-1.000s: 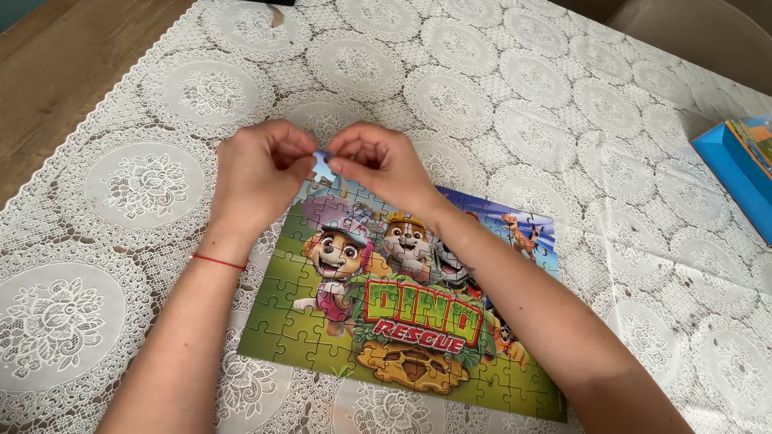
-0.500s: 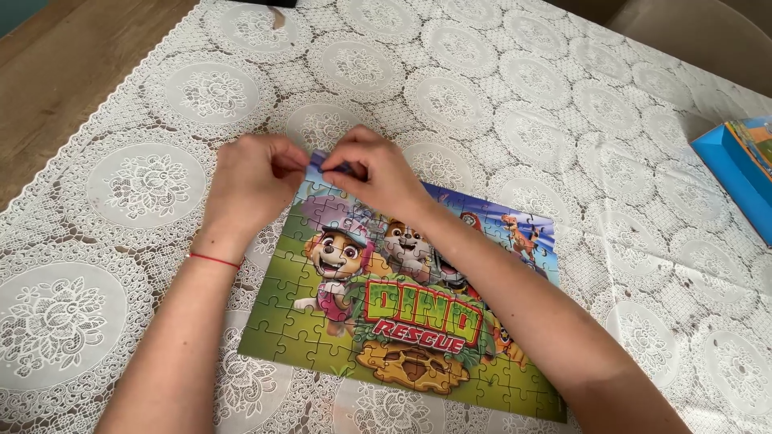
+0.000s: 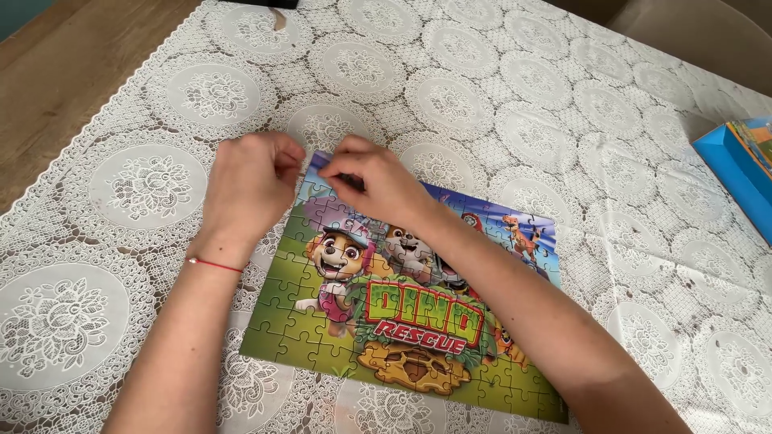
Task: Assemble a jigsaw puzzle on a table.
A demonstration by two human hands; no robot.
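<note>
Both hands have been lowered since a second ago, and the small piece once pinched in the air between them is now pressed down at the far left corner of the jigsaw puzzle. The left hand is seen curled, its fingertips bent against that corner; whether anything is gripped cannot be told. The right hand is likewise curled, thumb and fingers closed over the same corner, and the piece itself is hidden beneath them. One puzzle is counted, lying flat on the near middle of the desk, one cartoon picture of pups on green grass. Two hands and two forearms are counted, and one thin red bracelet on the left wrist. The puzzle's middle is crossed and partly covered by the right forearm. One white lace tablecloth is spread over the wooden desk. One blue box is cut off at the right edge.
</note>
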